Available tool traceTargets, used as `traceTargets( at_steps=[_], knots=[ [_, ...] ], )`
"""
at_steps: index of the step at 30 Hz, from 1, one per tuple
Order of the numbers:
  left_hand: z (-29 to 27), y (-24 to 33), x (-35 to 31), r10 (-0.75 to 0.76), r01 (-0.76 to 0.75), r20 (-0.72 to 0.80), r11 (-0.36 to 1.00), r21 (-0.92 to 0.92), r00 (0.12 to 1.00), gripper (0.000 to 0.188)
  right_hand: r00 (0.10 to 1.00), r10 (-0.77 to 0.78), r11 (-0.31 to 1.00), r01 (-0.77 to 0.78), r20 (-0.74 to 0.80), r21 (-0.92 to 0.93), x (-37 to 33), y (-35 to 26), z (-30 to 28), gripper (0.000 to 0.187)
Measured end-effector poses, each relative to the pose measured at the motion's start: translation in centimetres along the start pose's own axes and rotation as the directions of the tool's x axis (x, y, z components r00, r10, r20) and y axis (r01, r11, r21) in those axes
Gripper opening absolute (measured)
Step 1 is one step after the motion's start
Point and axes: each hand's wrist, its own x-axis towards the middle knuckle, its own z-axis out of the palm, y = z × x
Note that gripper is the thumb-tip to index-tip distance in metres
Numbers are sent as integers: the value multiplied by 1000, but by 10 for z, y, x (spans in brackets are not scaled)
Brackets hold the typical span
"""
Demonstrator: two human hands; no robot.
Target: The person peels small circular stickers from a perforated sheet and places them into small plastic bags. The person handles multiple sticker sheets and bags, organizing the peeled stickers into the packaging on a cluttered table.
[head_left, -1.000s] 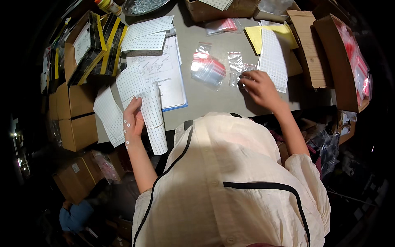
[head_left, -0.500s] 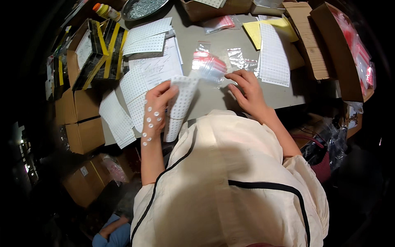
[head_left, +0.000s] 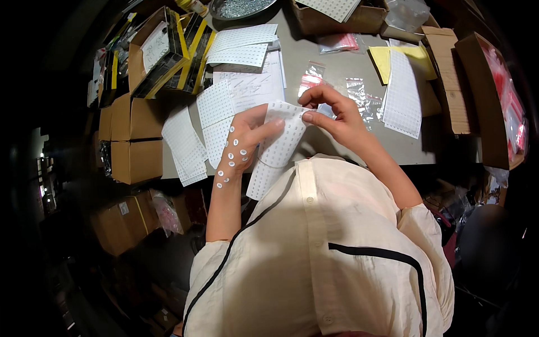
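My left hand is closed on a long white sheet of small round printed stickers, its thumb lying on the front. Several loose round white stickers are stuck to the back of that hand and wrist. At the sheet's upper right corner, my right hand has its thumb on the edge and its fingers curled close by; whether a single sticker is between them is too small to see. Beyond the right hand lie small zip bags with red strips, partly covered by it, and clear zip bags.
More sticker sheets and a written paper cover the table's left. Black-and-yellow taped boxes stand beyond. At the back sits a metal bowl of small shiny pieces. Yellow paper and a carton of bags are right.
The right hand has moved left from above the bags onto the corner of the sticker sheet. The sheet has come up between both hands, and the whole view has shifted.
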Motion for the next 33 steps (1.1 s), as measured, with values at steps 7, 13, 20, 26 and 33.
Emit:
traceTargets(
  at_steps=[7, 13, 20, 26, 33],
  knots=[
    [9, 4, 7, 23, -23, -54, 1000, 3, 998, 30, 978, -202, 947, 180, -59, -268, 4, -3, 3, 20],
    [17, -2, 13, 31, -28, -162, 999, 20, 986, 24, 853, -521, 592, 373, 14, -715, 7, -12, 13, 21],
    [22, -8, 9, 122, -110, -191, 991, 77, 974, 21, 847, -532, 563, 347, -8, -751, 6, -16, 15, 22],
    [24, -9, 10, 109, -101, -207, 994, 49, 972, 21, 828, -561, 523, 350, -4, -777, 5, -13, 18, 20],
    [18, -21, 20, 54, -76, -192, 991, -110, 980, 20, 829, -552, 494, 414, 92, -764, -3, -14, 14, 19]
  ],
)
